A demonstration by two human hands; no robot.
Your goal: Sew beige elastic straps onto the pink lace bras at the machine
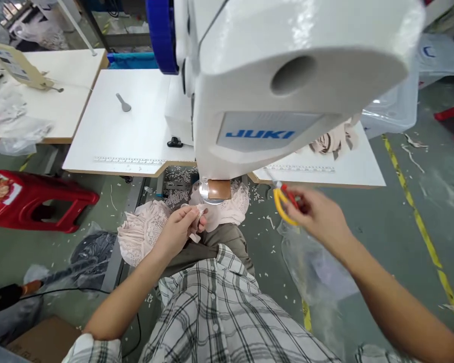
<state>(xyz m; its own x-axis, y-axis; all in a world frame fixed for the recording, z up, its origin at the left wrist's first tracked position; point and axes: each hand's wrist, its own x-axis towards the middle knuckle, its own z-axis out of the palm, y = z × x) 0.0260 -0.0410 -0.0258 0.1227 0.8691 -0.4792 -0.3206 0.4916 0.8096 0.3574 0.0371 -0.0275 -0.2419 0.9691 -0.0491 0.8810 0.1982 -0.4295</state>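
Observation:
My left hand pinches the edge of a pale pink lace garment in front of the sewing machine. The garment's bulk hangs over my lap, with another lace part under the machine's needle area. To the right, my right hand grips scissors with yellow and red handles, held apart from the cloth. Their blades point up and left over the table edge, partly blurred. Whatever sits right under the machine head is hidden.
A white worktable with a printed ruler carries a grey spoon-shaped tool. More pink fabric lies on the right side. A red stool stands at left; a plastic bag and thread scraps lie on the floor.

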